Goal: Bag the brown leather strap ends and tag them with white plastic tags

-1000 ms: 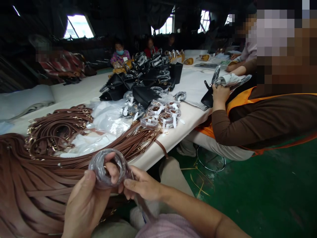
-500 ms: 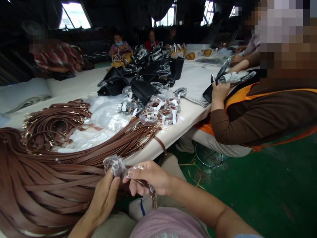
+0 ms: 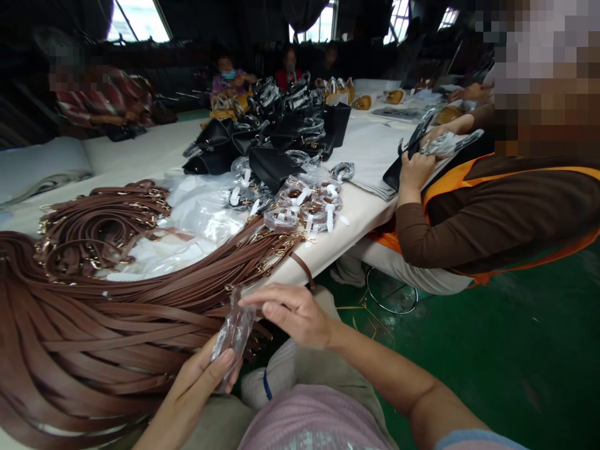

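Observation:
Over my lap, my left hand (image 3: 206, 375) grips a brown strap coiled up in clear plastic (image 3: 235, 328), its thumb lying along the near side. My right hand (image 3: 293, 312) is beside the upper end, fingers stretched out and fingertips against the plastic, not wrapped round it. Just beyond both hands lies a thick bundle of long brown straps (image 3: 117, 331) with gold clasps. Several plastic-wrapped brown coils (image 3: 323, 209) with white tags rest farther up the table.
On the white table (image 3: 150, 156) are a looped strap pile (image 3: 105, 228), clear plastic bags (image 3: 206, 206) and a heap of black handbags (image 3: 272, 165). At the right, a co-worker in a brown sleeve (image 3: 464, 219) handles a black bag (image 3: 396, 172). Other people sit at the far side.
The wrapped strap now stands lengthwise in my left hand, its dangling end no longer visible. My right hand has let go of the strap's end and straightened its fingers.

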{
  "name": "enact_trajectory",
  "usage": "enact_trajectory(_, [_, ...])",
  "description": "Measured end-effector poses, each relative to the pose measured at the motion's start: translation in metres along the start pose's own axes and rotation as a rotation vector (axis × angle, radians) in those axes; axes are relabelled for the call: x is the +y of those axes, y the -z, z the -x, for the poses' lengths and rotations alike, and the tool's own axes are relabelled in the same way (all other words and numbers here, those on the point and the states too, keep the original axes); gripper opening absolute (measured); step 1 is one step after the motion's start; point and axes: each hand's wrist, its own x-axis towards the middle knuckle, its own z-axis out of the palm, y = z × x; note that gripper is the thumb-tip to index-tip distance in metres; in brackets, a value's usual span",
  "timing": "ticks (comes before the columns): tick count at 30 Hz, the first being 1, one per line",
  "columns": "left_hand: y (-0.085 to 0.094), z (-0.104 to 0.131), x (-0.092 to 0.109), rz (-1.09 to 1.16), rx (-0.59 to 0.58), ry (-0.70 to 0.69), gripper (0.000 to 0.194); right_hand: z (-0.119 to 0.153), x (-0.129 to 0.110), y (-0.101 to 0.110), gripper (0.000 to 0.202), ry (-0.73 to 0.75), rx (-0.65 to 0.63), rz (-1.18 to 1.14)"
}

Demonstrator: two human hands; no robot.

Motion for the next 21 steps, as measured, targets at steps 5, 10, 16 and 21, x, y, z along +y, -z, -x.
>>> enact_trajectory(5, [0.000,0.008,0.011,0.292,-0.140,-0.022,0.041,0.003,0.003,-0.009,0.046,0.157,-0.308,0.347])
enact_trajectory(10, [-0.002,0.008,0.013,0.479,-0.170,-0.076,0.046,0.011,0.013,-0.023,0.060,0.068,-0.193,0.242])
enact_trajectory(16, [0.002,0.008,0.008,0.546,-0.094,-0.044,0.049,0.005,0.016,-0.021,0.053,0.115,-0.247,0.495])
enact_trajectory(21, [0.002,0.011,0.010,0.389,-0.168,0.042,0.045,0.005,-0.003,-0.018,0.054,0.278,-0.561,1.016])
